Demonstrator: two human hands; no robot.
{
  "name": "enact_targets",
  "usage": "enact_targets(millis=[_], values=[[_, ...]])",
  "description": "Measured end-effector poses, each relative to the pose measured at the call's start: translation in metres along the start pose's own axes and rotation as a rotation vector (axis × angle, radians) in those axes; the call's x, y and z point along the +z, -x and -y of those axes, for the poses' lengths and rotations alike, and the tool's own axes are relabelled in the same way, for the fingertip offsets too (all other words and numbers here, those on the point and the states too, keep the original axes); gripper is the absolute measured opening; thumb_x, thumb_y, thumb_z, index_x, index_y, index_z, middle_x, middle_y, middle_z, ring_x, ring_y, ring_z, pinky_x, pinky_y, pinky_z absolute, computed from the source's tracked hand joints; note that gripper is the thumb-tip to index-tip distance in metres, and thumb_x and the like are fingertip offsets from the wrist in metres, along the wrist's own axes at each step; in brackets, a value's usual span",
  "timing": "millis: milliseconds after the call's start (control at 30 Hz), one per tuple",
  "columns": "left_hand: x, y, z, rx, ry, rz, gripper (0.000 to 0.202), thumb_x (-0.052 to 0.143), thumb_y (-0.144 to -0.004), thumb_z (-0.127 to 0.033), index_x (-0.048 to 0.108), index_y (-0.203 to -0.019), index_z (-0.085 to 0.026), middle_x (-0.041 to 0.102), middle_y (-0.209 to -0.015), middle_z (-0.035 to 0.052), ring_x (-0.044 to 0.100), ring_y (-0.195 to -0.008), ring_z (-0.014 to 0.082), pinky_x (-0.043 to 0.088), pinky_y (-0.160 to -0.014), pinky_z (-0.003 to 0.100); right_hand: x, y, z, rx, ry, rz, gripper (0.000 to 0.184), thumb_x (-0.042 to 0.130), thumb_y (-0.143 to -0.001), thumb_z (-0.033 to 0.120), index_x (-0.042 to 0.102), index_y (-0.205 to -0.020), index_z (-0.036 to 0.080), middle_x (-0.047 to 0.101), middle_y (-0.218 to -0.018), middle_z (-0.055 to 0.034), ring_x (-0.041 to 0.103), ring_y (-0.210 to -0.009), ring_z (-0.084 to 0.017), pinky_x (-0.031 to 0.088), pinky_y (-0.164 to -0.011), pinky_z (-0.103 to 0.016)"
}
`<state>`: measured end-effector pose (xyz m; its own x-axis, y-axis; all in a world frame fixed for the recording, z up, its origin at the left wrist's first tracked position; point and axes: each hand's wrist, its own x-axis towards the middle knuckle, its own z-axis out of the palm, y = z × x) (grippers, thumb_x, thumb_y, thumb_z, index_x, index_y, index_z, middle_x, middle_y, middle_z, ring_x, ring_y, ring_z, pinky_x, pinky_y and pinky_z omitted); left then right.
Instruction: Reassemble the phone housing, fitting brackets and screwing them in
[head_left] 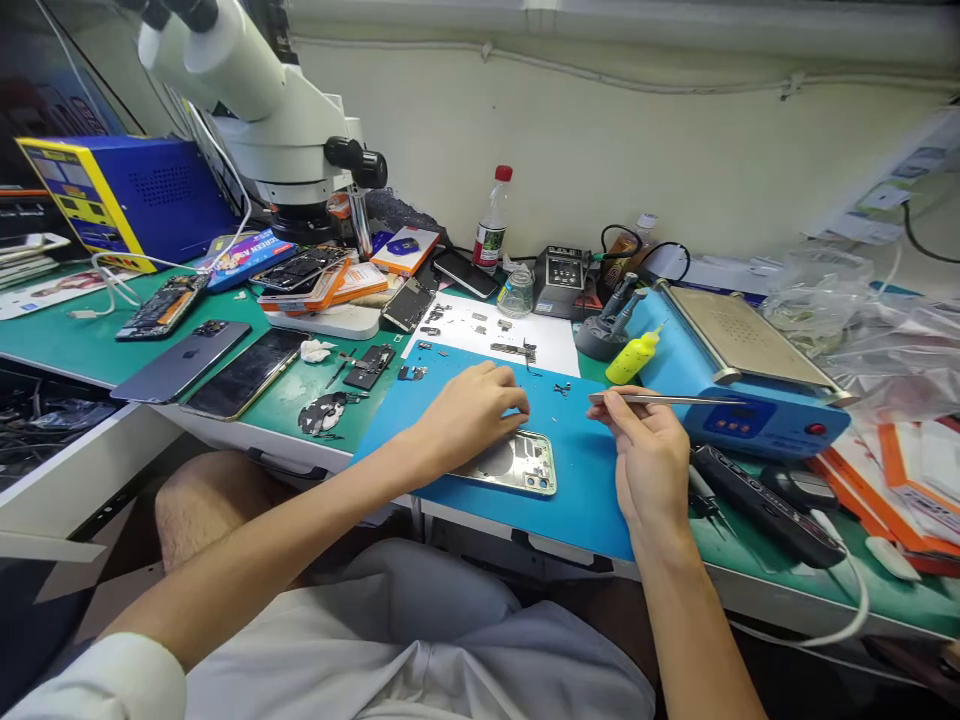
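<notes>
On the blue mat (592, 500) lies a phone housing (536, 465), a bare frame with camera openings at its right end. My left hand (480, 410) is over the left part of this housing, its fingers curled downward and closed. What those fingertips hold, if anything, is hidden. Raised at the right of the mat, my right hand (651, 445) pinches slim metal tweezers (675, 399), whose thin end points right. Small dark phone parts (562, 389) lie on the mat beyond the housing. A logic board piece (514, 349) rests on a white paper sheet (555, 335) behind.
A microscope (247, 110) towers at the back left. Phones (184, 360) and loose parts (322, 412) cover the left bench. At right stand a yellow squeeze bottle (634, 355), a blue heating plate (742, 385) and a black handheld device (765, 505). An open drawer (97, 470) juts out lower left.
</notes>
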<state>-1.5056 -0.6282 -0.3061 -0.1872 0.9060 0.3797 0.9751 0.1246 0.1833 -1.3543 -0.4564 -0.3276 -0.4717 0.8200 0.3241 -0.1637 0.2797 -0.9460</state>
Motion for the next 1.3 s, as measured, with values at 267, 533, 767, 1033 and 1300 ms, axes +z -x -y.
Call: enact_targets(millis=[267,533,767,1033,1300], values=[[0.027,-0.059,-0.010,0.221,-0.013,0.111,0.019,0.067,-0.101,-0.014,0.079,-0.087,-0.019,0.073,-0.099,0.0092,0.062,-0.097,0.0239,0.045,-0.082,0.035,0.000,0.005,0.004,0.030,-0.095,-0.032,0.033,0.084,-0.084,0.045,0.068,-0.098,0.020,0.074,-0.090,-0.0040,0.069,-0.083,-0.021,0.058,-0.085,-0.040],[0.021,-0.046,-0.012,0.019,0.324,0.045,0.010,0.059,-0.104,-0.013,0.068,-0.100,-0.017,0.077,-0.104,0.0089,0.071,-0.100,0.0224,0.055,-0.083,0.034,-0.002,0.005,0.004,0.051,-0.153,-0.036,0.034,0.086,-0.083,0.045,0.069,-0.100,0.021,0.075,-0.091,-0.0032,0.069,-0.083,-0.019,0.058,-0.083,-0.037],[0.009,0.009,-0.011,-0.239,0.772,-0.129,0.016,0.050,-0.111,-0.033,0.060,-0.108,-0.021,0.080,-0.101,0.0040,0.076,-0.080,0.0137,0.063,-0.070,0.026,0.011,0.016,0.021,0.144,-0.178,0.299,0.035,0.092,-0.080,0.046,0.080,-0.099,0.019,0.079,-0.089,-0.0066,0.074,-0.079,-0.021,0.065,-0.080,-0.038],[0.015,0.025,-0.014,-0.338,0.873,-0.342,0.018,0.064,-0.106,-0.037,0.049,-0.109,-0.027,0.078,-0.090,-0.0025,0.075,-0.077,0.0145,0.055,-0.064,0.023,0.026,0.024,0.019,0.173,-0.176,0.381,0.033,0.088,-0.086,0.048,0.079,-0.099,0.020,0.081,-0.095,-0.0069,0.076,-0.086,-0.021,0.066,-0.084,-0.036],[0.021,0.027,-0.013,-0.277,0.786,-0.381,0.015,0.068,-0.104,-0.028,0.054,-0.105,-0.027,0.075,-0.094,-0.0045,0.078,-0.088,0.0149,0.054,-0.070,0.022,0.026,0.022,0.017,0.140,-0.136,0.414,0.030,0.084,-0.090,0.049,0.079,-0.098,0.021,0.080,-0.096,-0.0062,0.076,-0.088,-0.022,0.064,-0.086,-0.034]])
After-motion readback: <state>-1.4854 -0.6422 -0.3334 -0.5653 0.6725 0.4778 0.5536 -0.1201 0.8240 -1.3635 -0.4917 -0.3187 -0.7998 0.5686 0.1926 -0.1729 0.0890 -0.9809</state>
